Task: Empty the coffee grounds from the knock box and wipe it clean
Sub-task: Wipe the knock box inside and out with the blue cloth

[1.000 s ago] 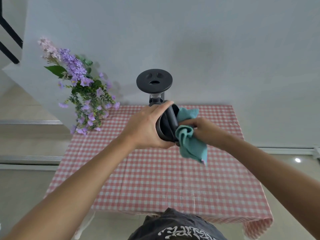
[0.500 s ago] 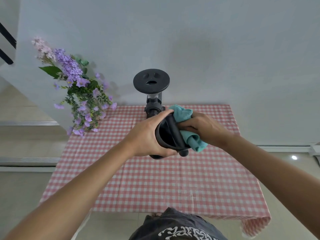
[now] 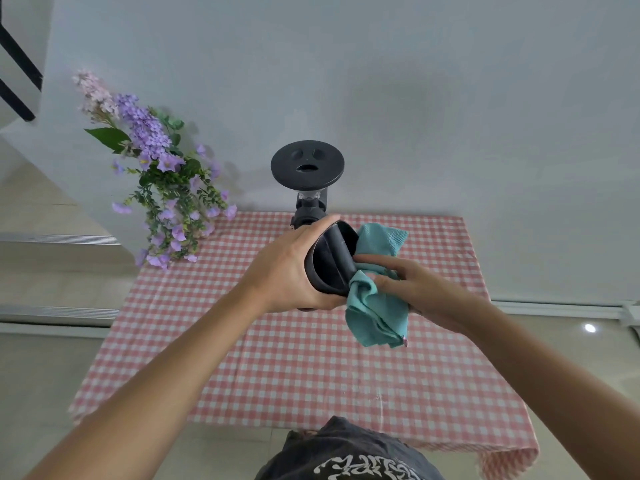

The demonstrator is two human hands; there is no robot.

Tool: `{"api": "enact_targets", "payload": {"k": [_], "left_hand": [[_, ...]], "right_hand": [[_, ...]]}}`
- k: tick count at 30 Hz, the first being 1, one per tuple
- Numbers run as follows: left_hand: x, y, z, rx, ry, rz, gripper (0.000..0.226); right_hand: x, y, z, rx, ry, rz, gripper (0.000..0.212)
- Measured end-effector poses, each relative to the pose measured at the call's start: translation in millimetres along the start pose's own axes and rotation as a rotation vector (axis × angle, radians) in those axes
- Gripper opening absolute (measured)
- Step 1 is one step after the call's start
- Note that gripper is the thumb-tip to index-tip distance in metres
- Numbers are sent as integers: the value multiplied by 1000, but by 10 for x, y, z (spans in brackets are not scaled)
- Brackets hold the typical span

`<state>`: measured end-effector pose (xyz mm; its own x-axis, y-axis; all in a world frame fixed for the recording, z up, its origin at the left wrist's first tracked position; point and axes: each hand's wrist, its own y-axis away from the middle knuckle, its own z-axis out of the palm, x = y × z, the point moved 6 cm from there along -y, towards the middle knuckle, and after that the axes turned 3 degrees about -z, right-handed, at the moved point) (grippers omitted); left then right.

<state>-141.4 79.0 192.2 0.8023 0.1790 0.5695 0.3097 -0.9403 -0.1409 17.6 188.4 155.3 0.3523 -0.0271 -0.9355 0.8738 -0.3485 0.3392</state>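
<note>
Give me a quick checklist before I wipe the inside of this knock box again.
1. Left hand has a firm grip on the knock box: ok.
2. Right hand holds the teal cloth: ok.
3. Cloth touches the box rim: ok.
4. Box opening is turned toward the cloth: ok.
5. Grounds all gone from the inside: cannot tell, it is dark.
6. Box held above the checked tablecloth, not over the floor: ok.
</note>
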Motion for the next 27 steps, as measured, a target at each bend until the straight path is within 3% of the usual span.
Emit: {"api": "enact_targets", "payload": {"k": [5, 9, 12, 15, 22, 25, 27], "left_hand": [[-67, -34, 18, 36, 76, -64, 121], [-135, -63, 64, 99, 260, -141, 119], [-54, -99, 82, 190, 401, -219, 105], [97, -148, 108, 260, 549, -258, 84], [236, -219, 329, 393, 770, -354, 62], [237, -250, 403, 424, 831, -390, 63], [271, -277, 413, 413, 841, -378, 57]], "right_hand": [[-56, 135, -45, 99, 175, -119, 55], [-70, 209, -139, 214, 237, -252, 57], [-114, 264, -186, 354, 292, -350, 56], [-144, 285, -161, 425, 202, -439, 52], [-195, 402, -132, 757, -179, -543, 25], [-143, 410, -32, 747, -158, -475, 29], [-108, 411, -28, 726, -189, -431, 43]]}}
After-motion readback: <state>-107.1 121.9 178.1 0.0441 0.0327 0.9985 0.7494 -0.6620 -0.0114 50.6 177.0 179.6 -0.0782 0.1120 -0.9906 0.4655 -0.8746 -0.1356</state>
